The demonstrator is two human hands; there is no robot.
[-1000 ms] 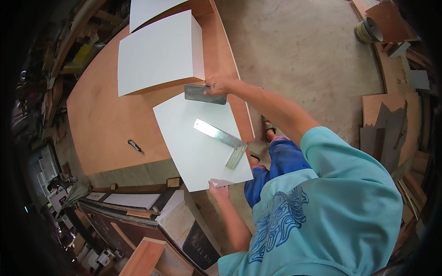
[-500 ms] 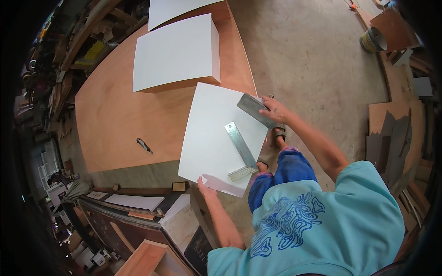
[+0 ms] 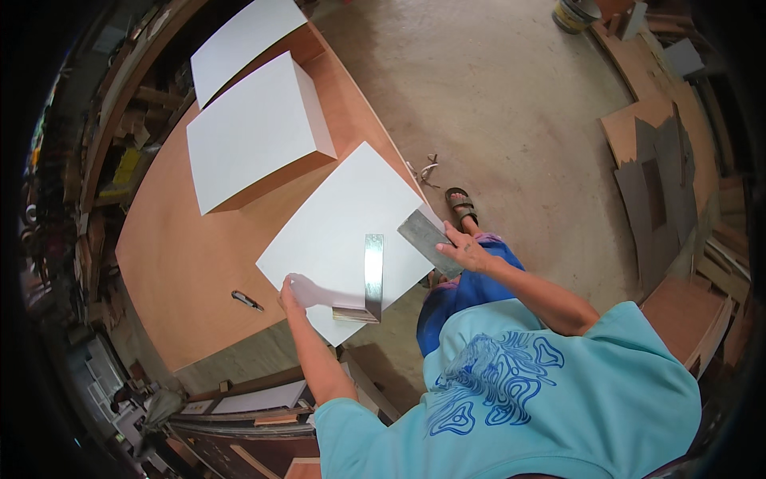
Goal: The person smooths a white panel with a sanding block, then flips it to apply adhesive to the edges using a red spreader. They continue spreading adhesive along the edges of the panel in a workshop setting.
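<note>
A white board lies across the near right edge of the plywood table, turned cornerwise. My left hand is closed on its left edge, near the lower corner. On top of the board rests a try square, its metal blade pointing away from me and its stock toward me. In my right hand is a flat grey rectangular block, with the thumb on top, held over the board's right side. The fingers under the block are hidden.
Two white-topped boxes stand on the far part of the plywood table. A utility knife lies left of my left hand. Stacked boards crowd the lower left; cut sheets and a bucket are at right.
The white board has turned clockwise, carrying the try square with it. My view has shifted, and both hands have moved with the board; the grey block stays in my right hand.
</note>
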